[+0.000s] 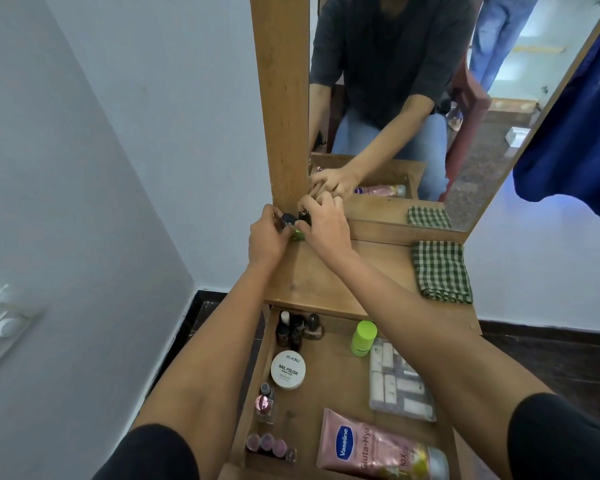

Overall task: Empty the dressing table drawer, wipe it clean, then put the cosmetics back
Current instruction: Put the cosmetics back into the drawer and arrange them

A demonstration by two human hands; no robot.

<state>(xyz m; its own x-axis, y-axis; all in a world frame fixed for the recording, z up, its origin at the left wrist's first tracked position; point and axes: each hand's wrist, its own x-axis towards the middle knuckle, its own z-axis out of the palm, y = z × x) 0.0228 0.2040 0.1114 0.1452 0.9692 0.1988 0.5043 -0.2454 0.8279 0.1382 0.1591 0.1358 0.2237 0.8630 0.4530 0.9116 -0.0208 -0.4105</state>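
Both my hands are at the back left corner of the wooden table top [329, 275], against the mirror frame. My left hand [267, 237] and my right hand [321, 223] curl round a cluster of small nail polish bottles [293, 225], some dark-capped, one green. The open drawer [329, 386] below holds more nail polish bottles [297, 329], a white nail polish remover tub [288, 370], a green-capped bottle [363, 338], a clear pouch of white sticks [397, 382] and a pink Vaseline tube [371, 445].
A folded green checked cloth [440, 271] lies on the table top at the right. The mirror [430, 116] stands behind, with a wooden frame post [281, 98] at the left. A blue fabric [575, 140] hangs at the right.
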